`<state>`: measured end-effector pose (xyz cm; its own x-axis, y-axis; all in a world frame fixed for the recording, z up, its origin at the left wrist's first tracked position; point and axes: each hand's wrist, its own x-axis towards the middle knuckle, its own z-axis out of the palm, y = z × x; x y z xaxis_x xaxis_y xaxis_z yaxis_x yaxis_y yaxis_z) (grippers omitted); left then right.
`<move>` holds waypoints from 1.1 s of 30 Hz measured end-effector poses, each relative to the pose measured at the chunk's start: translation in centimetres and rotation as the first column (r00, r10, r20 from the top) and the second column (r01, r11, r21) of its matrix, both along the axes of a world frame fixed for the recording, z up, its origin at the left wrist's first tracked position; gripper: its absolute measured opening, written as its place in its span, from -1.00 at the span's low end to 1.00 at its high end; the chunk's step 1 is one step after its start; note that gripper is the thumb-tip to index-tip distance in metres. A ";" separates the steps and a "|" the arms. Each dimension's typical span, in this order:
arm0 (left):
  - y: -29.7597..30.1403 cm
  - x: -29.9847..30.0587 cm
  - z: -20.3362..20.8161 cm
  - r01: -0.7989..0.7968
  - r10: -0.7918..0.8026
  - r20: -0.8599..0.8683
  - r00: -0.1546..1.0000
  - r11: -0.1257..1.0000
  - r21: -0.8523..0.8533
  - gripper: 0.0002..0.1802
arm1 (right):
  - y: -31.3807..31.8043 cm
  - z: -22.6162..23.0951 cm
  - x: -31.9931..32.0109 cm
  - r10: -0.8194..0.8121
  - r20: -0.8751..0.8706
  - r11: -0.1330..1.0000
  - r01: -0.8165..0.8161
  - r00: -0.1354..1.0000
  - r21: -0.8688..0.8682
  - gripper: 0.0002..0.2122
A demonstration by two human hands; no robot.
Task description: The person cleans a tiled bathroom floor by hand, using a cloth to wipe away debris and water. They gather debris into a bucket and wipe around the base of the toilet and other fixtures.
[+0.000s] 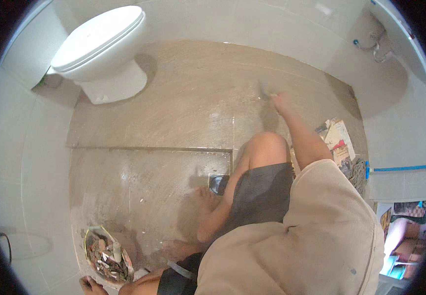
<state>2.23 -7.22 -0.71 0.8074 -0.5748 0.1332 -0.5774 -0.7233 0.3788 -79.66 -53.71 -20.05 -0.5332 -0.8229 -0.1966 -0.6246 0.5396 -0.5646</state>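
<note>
Right hand (279, 102) curls round a blurred tool (263, 90), whose dark end juts ahead and leftward.

Beige short-sleeved shirt (291, 246) — dark grey shorts (262, 196)

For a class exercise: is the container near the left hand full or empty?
Not empty: rubble shows inside the open container; how deep it goes is hidden.

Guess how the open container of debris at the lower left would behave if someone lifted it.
The open container would probably feel heavy for its size, being well filled with chunky debris. Some pieces sit close to the rim, so tilting might spill them. The uneven rim hints that its sides could flex, though I can't tell the material.
</note>
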 end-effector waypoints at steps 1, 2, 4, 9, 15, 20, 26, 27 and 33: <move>-0.2 -1.3 1.2 -0.011 0.011 0.058 0.998 1.000 -0.014 -0.69 | 2.0 0.2 -2.5 -0.064 -0.029 0.997 0.065 0.998 0.046 -0.49; -0.8 -1.6 1.5 -0.023 0.023 0.015 1.000 1.000 0.004 -0.67 | 4.0 -0.2 -5.2 -0.116 -0.069 0.988 0.122 0.991 0.099 -0.49; -1.4 -1.9 2.2 -0.050 0.053 -0.053 0.997 0.997 0.055 -0.62 | 6.7 -1.1 -6.4 -0.152 -0.093 0.966 0.167 0.984 0.196 -0.49; -2.9 -1.4 1.8 0.038 -0.036 -0.013 0.999 0.991 0.126 -0.45 | 3.8 -3.1 1.5 0.129 0.052 0.984 -0.135 0.990 0.115 -0.51; -5.7 -2.4 1.1 0.174 -0.203 0.157 0.967 0.969 0.177 -0.43 | -0.6 -0.3 16.0 0.866 0.042 0.495 -0.866 0.498 0.062 -0.62; -3.8 -4.4 2.3 0.331 -0.330 0.056 0.942 0.944 -0.009 -0.56 | -0.8 -2.6 19.6 0.739 0.030 0.672 -0.735 0.673 -0.089 -0.64; 4.6 0.3 5.3 0.051 -0.057 -0.038 0.998 0.989 -0.137 -0.60 | -3.3 -5.9 5.1 0.068 0.367 0.995 -0.036 0.928 -0.094 -0.67; 4.4 -2.5 4.7 0.006 -0.011 -0.032 0.999 0.991 -0.134 -0.61 | -3.4 -5.2 0.6 0.133 0.101 0.991 -0.135 0.986 0.017 -0.66; 6.0 -5.4 4.0 -0.079 0.082 0.006 0.997 0.973 -0.219 -0.62 | -4.1 -2.4 6.8 0.195 -0.049 0.962 -0.181 0.980 0.205 -0.56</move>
